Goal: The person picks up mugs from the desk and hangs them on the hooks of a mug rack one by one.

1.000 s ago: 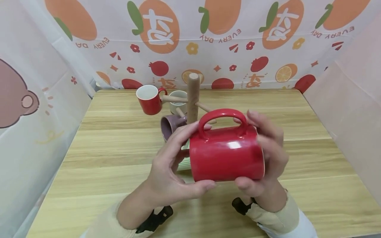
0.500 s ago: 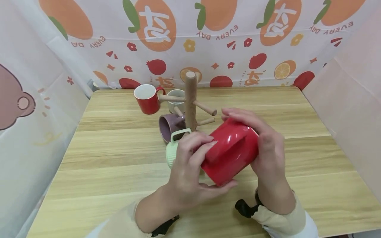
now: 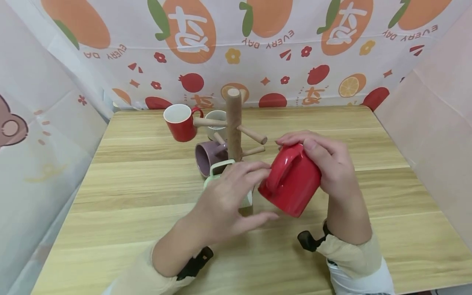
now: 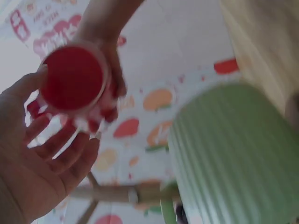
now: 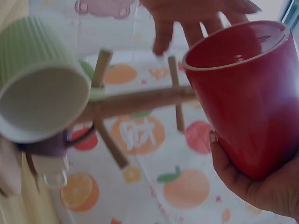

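A red mug (image 3: 295, 184) is in my right hand (image 3: 332, 164), tilted above the table, its handle turned toward the left. The right wrist view shows the red mug's (image 5: 247, 98) pale rim and red inside, with my right fingers (image 5: 229, 172) curled round its lower end. My left hand (image 3: 228, 196) is beside the handle, its fingers loosely spread; in the left wrist view this left hand (image 4: 51, 163) has an opened palm facing the mug's mouth. Behind the left hand is a pale green ribbed mug (image 4: 233, 154), partly hidden in the head view.
A wooden mug tree (image 3: 234, 123) stands mid-table with bare pegs (image 3: 252, 134) on its right. Another red mug (image 3: 180, 123) hangs at its left, a purple mug (image 3: 208, 157) lower down. Behind the post is a whitish ribbed cup (image 3: 215, 123). A printed curtain (image 3: 258, 61) backs the table.
The red mug has turned from lying sideways to a tilt, moving slightly right. My left hand has let go of it and drawn left; the right hand keeps its hold.
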`<state>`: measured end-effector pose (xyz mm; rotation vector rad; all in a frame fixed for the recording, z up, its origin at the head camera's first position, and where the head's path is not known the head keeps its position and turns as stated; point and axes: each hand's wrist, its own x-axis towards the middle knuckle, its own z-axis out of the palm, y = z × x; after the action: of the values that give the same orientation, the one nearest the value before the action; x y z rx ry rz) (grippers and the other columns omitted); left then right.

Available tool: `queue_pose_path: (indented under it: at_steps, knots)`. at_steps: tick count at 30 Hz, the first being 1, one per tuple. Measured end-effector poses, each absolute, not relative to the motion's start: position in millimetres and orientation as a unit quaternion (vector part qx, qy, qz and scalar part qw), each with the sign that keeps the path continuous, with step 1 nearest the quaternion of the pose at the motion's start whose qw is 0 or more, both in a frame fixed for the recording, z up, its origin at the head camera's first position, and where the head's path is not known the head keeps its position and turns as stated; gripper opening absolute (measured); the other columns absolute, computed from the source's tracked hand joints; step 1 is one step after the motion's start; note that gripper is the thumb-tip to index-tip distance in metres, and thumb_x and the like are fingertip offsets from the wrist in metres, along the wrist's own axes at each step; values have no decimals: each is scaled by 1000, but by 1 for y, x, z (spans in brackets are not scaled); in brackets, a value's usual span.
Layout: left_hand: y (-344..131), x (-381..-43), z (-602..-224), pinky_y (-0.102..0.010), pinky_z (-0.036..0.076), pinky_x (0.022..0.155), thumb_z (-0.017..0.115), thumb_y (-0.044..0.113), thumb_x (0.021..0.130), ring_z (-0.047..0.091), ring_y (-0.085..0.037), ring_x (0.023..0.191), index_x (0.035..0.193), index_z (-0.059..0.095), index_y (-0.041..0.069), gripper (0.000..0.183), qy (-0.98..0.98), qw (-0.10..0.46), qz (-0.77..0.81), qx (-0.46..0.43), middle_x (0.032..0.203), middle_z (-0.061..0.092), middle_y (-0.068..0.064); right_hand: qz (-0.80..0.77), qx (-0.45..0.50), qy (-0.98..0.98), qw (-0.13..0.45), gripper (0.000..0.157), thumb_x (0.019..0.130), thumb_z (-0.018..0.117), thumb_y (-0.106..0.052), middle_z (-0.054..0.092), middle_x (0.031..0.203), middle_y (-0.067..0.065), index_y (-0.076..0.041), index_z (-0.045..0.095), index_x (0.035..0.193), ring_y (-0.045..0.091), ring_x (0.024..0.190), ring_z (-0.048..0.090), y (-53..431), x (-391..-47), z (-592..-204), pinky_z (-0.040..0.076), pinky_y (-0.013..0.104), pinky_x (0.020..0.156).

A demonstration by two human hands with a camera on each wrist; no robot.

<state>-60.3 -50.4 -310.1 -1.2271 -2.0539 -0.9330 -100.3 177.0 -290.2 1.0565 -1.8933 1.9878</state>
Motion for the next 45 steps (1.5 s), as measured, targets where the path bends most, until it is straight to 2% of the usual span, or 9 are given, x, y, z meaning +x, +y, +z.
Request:
queue_pose_path:
  at_steps: [4, 9, 12, 14, 18, 20, 25, 35, 45]
  knots:
    - [-68, -76, -306, -28, 57, 75, 79, 25, 75, 68, -15, 87, 99, 70, 6, 32, -790, 307, -340, -408, 93, 72, -3, 669, 310, -672, 71, 31, 94, 44, -2, 69, 105, 16, 10, 67, 111, 28, 85, 69, 187, -116, -292, 60, 34, 65]
    - [-85, -98, -310, -24, 43, 50, 73, 22, 77, 55, -12, 60, 77, 69, 9, 14, -825, 352, -321, -304, 71, 66, -2, 665, 256, -700, 41, 29, 97, 48, -8, 70, 103, 16, 9, 68, 109, 30, 79, 69, 197, -141, -304, 60, 35, 61]
    - [-87, -110, -317, -31, 47, 59, 75, 22, 78, 58, -19, 69, 87, 64, 3, 24, -835, 349, -344, -250, 81, 67, -7, 665, 237, -708, 10, 27, 99, 50, -11, 71, 99, 12, 5, 70, 108, 28, 77, 69, 201, -159, -317, 60, 36, 60]
    - [-85, -117, -323, -38, 50, 83, 77, 24, 77, 61, -24, 83, 102, 59, -2, 40, -841, 329, -363, -229, 94, 65, -11, 662, 220, -716, -15, 27, 100, 50, -15, 70, 96, 9, 0, 71, 107, 26, 76, 69, 203, -171, -327, 60, 36, 58]
    - [-79, -125, -332, -53, 13, 119, 76, 37, 78, 60, -24, 110, 132, 44, 2, 71, -867, 244, -379, -212, 117, 61, -11, 652, 183, -733, -59, 28, 101, 50, -22, 69, 93, 8, -6, 71, 107, 25, 73, 69, 205, -187, -348, 59, 39, 57]
    - [-75, -127, -336, -56, -1, 120, 74, 44, 80, 57, -21, 120, 142, 37, 7, 80, -880, 189, -381, -211, 125, 59, -7, 649, 167, -738, -73, 29, 101, 50, -25, 69, 93, 9, -6, 71, 108, 26, 72, 69, 204, -191, -356, 59, 41, 57]
    - [-68, -128, -345, -54, -5, 121, 70, 49, 84, 40, -18, 139, 155, 18, 16, 95, -899, 105, -368, -214, 137, 53, -3, 650, 156, -740, -81, 32, 101, 50, -28, 70, 93, 9, -4, 70, 111, 26, 72, 69, 202, -197, -368, 59, 42, 57]
    - [-67, -128, -354, -51, 5, 122, 70, 34, 86, 52, -23, 126, 154, 20, 6, 89, -904, 119, -358, -201, 115, 61, -5, 671, 148, -716, -122, 28, 99, 53, -28, 70, 102, 6, -13, 73, 112, 25, 81, 69, 187, -209, -386, 60, 40, 63]
    - [-67, -125, -356, -44, 8, 123, 69, 32, 85, 52, -23, 126, 152, 24, 4, 85, -908, 122, -353, -192, 123, 59, -7, 703, 182, -669, -159, 25, 100, 50, -21, 75, 93, 3, -15, 74, 102, 18, 68, 71, 173, -221, -398, 58, 35, 54]
